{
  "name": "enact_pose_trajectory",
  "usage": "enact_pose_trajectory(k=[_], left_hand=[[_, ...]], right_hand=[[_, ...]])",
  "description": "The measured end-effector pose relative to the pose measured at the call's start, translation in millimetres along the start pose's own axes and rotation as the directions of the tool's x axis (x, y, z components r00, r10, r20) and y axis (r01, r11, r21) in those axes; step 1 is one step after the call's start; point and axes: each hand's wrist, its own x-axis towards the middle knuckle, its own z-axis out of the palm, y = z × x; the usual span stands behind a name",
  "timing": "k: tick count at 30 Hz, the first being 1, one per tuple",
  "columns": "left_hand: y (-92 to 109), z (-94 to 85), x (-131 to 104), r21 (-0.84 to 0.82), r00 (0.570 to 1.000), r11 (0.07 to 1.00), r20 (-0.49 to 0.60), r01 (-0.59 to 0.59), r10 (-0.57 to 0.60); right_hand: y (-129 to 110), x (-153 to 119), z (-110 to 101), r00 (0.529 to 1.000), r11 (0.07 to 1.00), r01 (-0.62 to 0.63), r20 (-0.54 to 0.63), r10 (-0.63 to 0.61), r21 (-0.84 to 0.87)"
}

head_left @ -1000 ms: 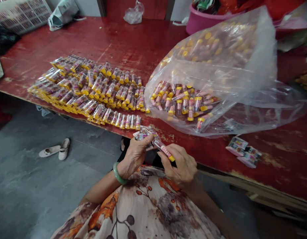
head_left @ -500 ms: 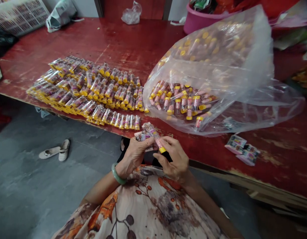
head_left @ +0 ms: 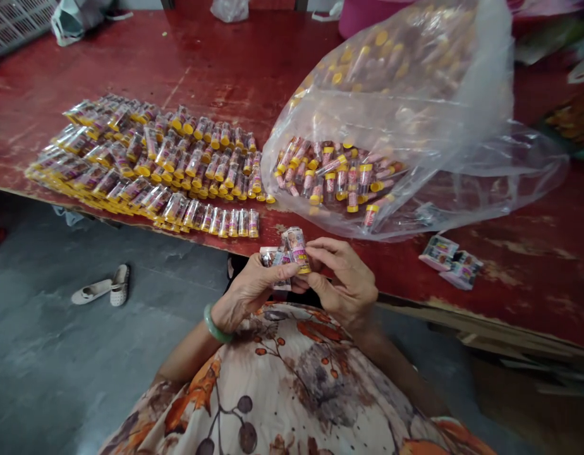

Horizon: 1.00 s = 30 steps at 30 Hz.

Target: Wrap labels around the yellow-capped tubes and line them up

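Note:
My left hand (head_left: 254, 281), closed, pinches a small stack of printed plastic sleeves (head_left: 269, 256) under its thumb. A small yellow-capped tube (head_left: 298, 249), now wrapped in a printed sleeve, stands tilted between my hands above the table's front edge. My right hand (head_left: 342, 275) is closed around the tube's right side, with its thumb near the yellow cap and its fingers bent along the wrapper. Beyond my left hand lie layered rows of wrapped tubes (head_left: 197, 164). A clear plastic bag (head_left: 368, 120) of pink-filled, yellow-capped tubes (head_left: 351, 180) lies open beyond my right hand.
More printed sleeves (head_left: 450, 259) lie on the red table (head_left: 524, 278) at the right. At the back are a pink basin (head_left: 368, 16), a crumpled plastic bag (head_left: 229, 9) and a white basket (head_left: 17, 25). White shoes (head_left: 102, 287) sit on the floor at left.
The tube has gone into a printed sleeve, so its pink contents no longer show. My right hand has shifted slightly right, and the view has tipped down and right.

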Motion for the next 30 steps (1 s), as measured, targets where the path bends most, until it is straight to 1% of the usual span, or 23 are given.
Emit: enact_pose_trajectory(k=[5, 9, 13, 16, 20, 25, 30], left_hand=[[-1.2, -1.2, 1.7, 0.054, 0.999, 0.998, 0.027, 0.016, -0.017], [-2.8, -5.1, 2.7, 0.036, 0.998, 0.999, 0.053, 0.035, -0.037], [-4.4, -6.4, 1.6, 0.029, 0.999, 0.999, 0.042, 0.027, -0.028], [-5.8, -5.4, -0.6, 0.006, 0.999, 1.0, 0.033, 0.011, -0.012], [-7.8, -4.6, -3.3, -0.02, 0.999, 1.0, 0.037, 0.007, -0.006], [-8.9, -2.4, -4.8, -0.02, 0.999, 1.0, 0.046, 0.001, 0.0], [-9.3, 1.1, -5.9, -0.032, 1.0, 0.999, 0.029, -0.009, 0.01]], right_hand=[[-3.0, -1.2, 1.2, 0.998, 0.998, -0.046, -0.043, 0.044, -0.049], [-4.0, -2.3, 1.9, 0.999, 1.0, 0.007, -0.038, -0.008, -0.027], [-5.3, -5.4, 4.3, 0.999, 1.0, -0.007, -0.051, 0.007, -0.007], [-4.9, -11.8, 7.4, 0.996, 0.998, 0.009, -0.084, -0.015, -0.062], [-4.5, -19.4, 10.2, 0.995, 0.992, 0.034, -0.092, -0.046, -0.125], [-7.5, -19.5, 10.4, 0.991, 0.984, 0.053, -0.108, -0.073, -0.172], [-8.7, -19.4, 10.5, 0.989, 0.976, 0.064, -0.12, -0.09, -0.208]])
